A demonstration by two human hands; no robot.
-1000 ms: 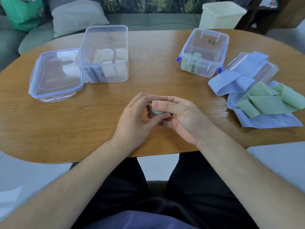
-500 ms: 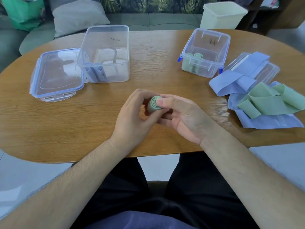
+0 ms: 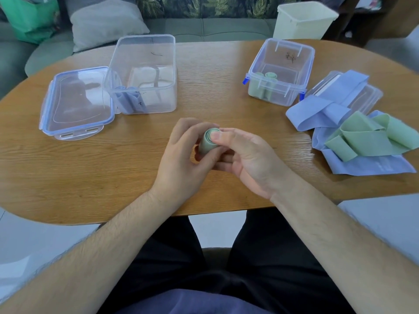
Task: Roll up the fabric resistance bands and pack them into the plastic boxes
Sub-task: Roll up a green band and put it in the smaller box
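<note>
A tightly rolled green band stands tilted at the table's middle, its spiral end facing me. My left hand grips it from the left, and my right hand pinches its top edge with the thumb. The clear box on the left holds rolled blue bands. The smaller clear box with blue clips at the right holds green rolls. Loose green bands and blue bands lie piled at the right edge.
A lid lies flat beside the left box. Another lid sits under the loose blue bands. A cream bin stands behind the wooden table, and a sofa with a grey cushion lies beyond.
The green roll has been lifted and tipped up in both hands, so its spiral end now shows where it was hidden by my fingers.
</note>
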